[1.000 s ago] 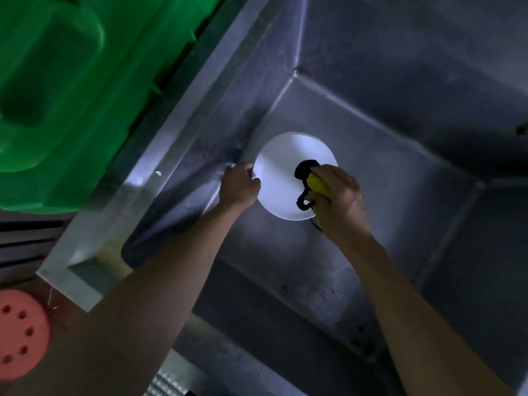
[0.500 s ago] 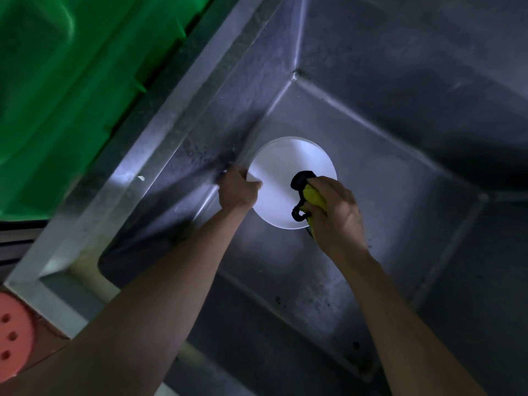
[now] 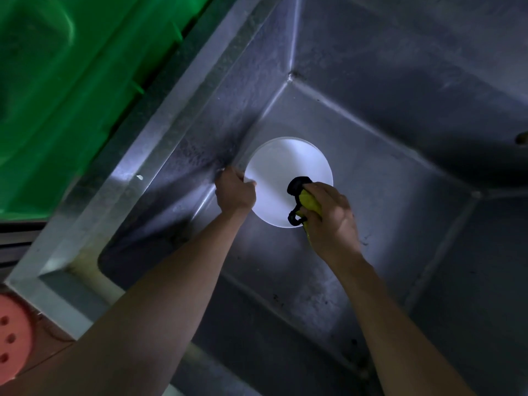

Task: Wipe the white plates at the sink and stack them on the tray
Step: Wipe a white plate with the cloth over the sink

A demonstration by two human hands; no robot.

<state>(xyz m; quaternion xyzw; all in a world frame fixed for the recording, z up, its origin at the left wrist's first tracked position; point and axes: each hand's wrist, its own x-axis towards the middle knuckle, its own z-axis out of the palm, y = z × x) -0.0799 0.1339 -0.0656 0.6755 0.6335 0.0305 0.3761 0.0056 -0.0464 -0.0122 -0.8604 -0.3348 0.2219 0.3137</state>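
The deep steel sink [image 3: 371, 138] fills most of my view, its walls dull and speckled, its rim running diagonally up on my left. Beyond that rim sits a big green plastic tub [image 3: 71, 81], and a pink disc with holes [image 3: 11, 335] shows at the lower left edge. Down inside the sink, close to its left wall, I hold the white plate [image 3: 283, 172]. My left hand [image 3: 234, 192] grips its left edge, fingers curled round the rim. My right hand [image 3: 331, 218] is clenched on a yellow cloth with black trim [image 3: 303, 201], which presses against the plate's lower right part.
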